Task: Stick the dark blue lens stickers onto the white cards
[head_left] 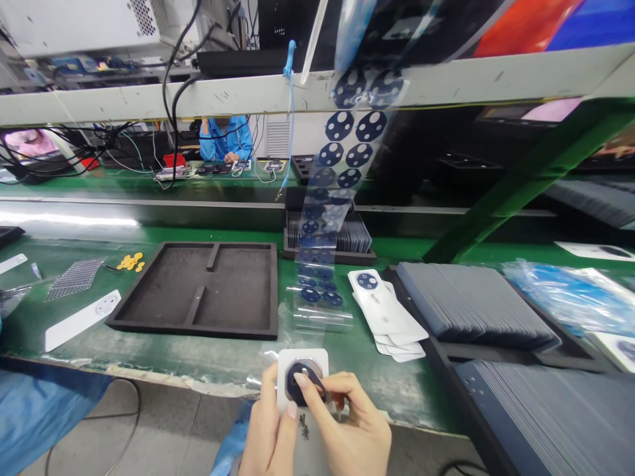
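A white phone-back-shaped panel (284, 360) is held low in front of me, at the bench's front edge. My left hand (270, 423) grips its left side between thumb and fingers. On the panel's upper part lies a dark round camera-lens sticker (295, 390). My right hand (350, 423) pinches this sticker, its thumb on the face and its index finger at the right edge. Dark handwriting marks the panel below the sticker. Further back, a clear strip of dark round stickers (342, 125) hangs down to the bench. Several white panels (381, 314) lie stacked to the right, the top one bearing a dark round piece.
A black divided tray (238, 291) sits left of centre, beside yellow discs (131, 262) and a loose white panel (82, 320). Trays of grey sheets (471, 297) fill the right side. A crossbar (238, 92) spans above; a person in blue (225, 139) sits beyond.
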